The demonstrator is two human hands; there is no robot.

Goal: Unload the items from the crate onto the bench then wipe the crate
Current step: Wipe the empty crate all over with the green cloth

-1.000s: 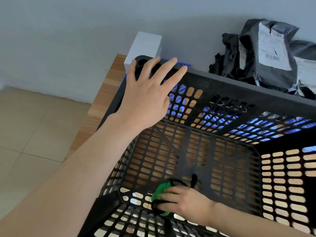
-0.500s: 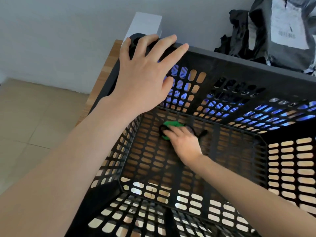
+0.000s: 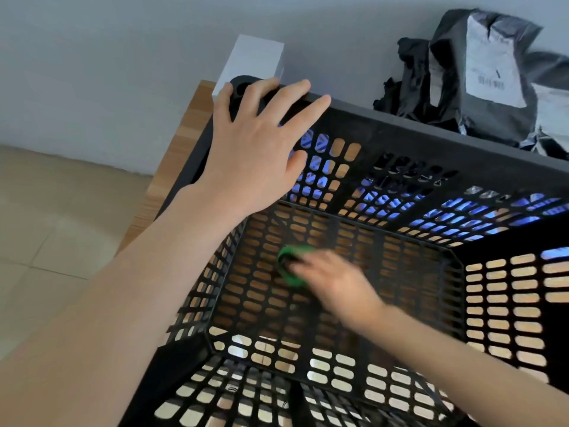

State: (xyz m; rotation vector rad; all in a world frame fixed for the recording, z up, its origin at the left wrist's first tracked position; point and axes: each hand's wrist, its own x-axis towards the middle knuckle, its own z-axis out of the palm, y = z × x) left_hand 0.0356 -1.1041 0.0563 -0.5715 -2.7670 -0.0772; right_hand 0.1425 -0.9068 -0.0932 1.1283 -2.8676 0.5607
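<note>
Under the fingers, table [image 3: 191, 124]: pale wood with its left edge showing past the left hand, and it carries everything else.
Crate [image 3: 400, 140]: black plastic with slotted walls and floor, standing on the table. It reaches from the left fingertips at its far left corner out to the right and toward the person. The only thing inside is the cloth under the right fingers.
Parcels [image 3: 480, 87]: grey mailing bags with white labels, heaped with crumpled black wrapping. They lie on the table against the wall, beyond the crate's far rim and well to the right of the left fingers.
White box [image 3: 249, 61]: upright, just beyond the left fingertips, behind the crate's corner.
Left hand [image 3: 252, 149]: its fingers are straight and spread wide. The tips rest on the rim at the crate's far left corner and the palm lies over that corner.
Right hand [image 3: 335, 282]: reaches down to the crate floor and is blurred. Its fingers lie on the cloth, but I cannot tell whether they pinch it or press it flat.
Green cloth [image 3: 289, 266]: small and bunched, with a dark patch. It lies on the crate floor toward the far left and pokes out from beneath the right fingertips.
</note>
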